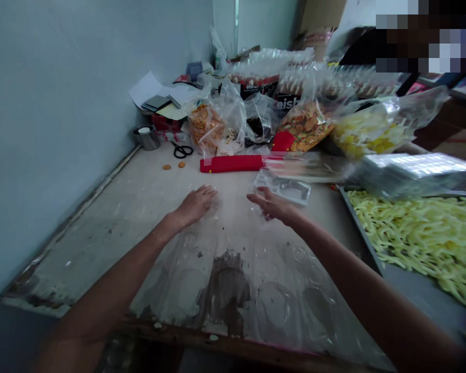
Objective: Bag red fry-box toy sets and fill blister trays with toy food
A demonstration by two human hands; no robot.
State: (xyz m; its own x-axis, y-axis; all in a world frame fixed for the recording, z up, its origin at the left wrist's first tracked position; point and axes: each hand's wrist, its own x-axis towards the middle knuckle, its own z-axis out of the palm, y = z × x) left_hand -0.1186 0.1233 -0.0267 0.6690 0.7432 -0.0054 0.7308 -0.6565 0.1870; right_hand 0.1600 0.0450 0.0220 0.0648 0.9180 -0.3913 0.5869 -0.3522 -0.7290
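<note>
My left hand (pixel 198 204) is low over the table, palm down, fingers stretched forward and slightly blurred at the tips. Opposite it, my right hand (pixel 274 204) has its fingers apart, just in front of a small clear plastic tray (pixel 301 192). Neither hand visibly grips anything, though clear plastic around the fingertips is hard to make out. Between my forearms, clear plastic trays (pixel 274 305) with round hollows lie along the front of the table. A red strip-like package (pixel 233 163) lies beyond both hands.
On the right, a metal tray (pixel 367 235) holds pale yellow strips (pixel 423 233), with stacked clear packs (pixel 419 171) above its far edge. Bagged snacks (pixel 305 124) line the back. Black scissors (pixel 182 151), a metal cup (pixel 146 139) and two small brown pieces (pixel 181 165) sit left. A wall (pixel 62 103) borders the table.
</note>
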